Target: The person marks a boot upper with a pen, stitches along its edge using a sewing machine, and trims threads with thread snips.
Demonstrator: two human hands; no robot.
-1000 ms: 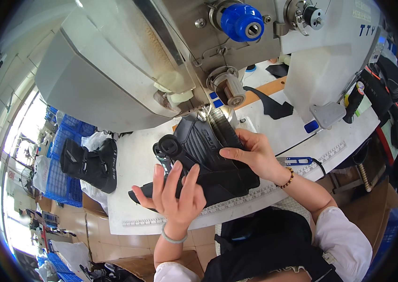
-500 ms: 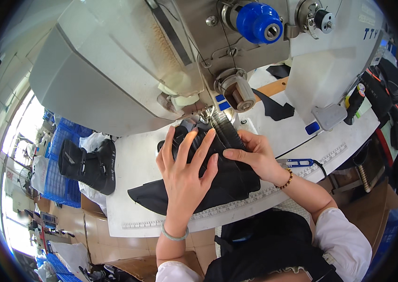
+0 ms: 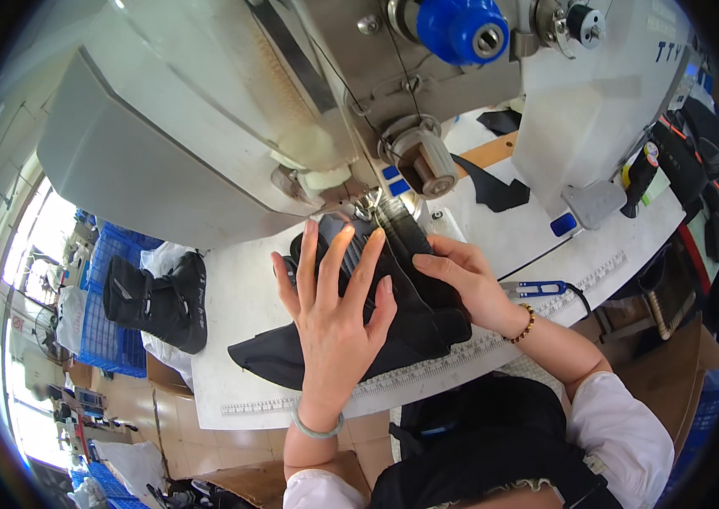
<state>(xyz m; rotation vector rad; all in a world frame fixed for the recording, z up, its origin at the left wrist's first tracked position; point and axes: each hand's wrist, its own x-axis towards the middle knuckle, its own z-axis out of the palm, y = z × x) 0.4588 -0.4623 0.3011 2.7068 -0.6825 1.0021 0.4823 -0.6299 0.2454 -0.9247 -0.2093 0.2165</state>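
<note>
A black fabric piece point(image 3: 410, 335), thick and seamed, lies on the white sewing table with its upper end under the presser foot point(image 3: 370, 204) of the sewing machine. My left hand point(image 3: 332, 318) rests on it, fingers spread and fingertips just below the foot. On the right, my right hand point(image 3: 468, 282) grips the piece's edge, thumb on top and the other fingers partly hidden. A raised, ribbed strip point(image 3: 404, 227) of the piece runs up toward the needle area. The needle tip itself cannot be made out.
The machine head point(image 3: 181, 144) hangs low over the work. Blue-handled thread snips point(image 3: 539, 288) lie right of my right hand, and a black scrap point(image 3: 495, 188) lies farther back. A black boot point(image 3: 160, 301) stands at the left, before blue crates point(image 3: 113, 339).
My left fingers have fanned out slightly wider, the little finger shifting left. My right thumb has moved a little up along the piece's edge. The view has shifted slightly.
</note>
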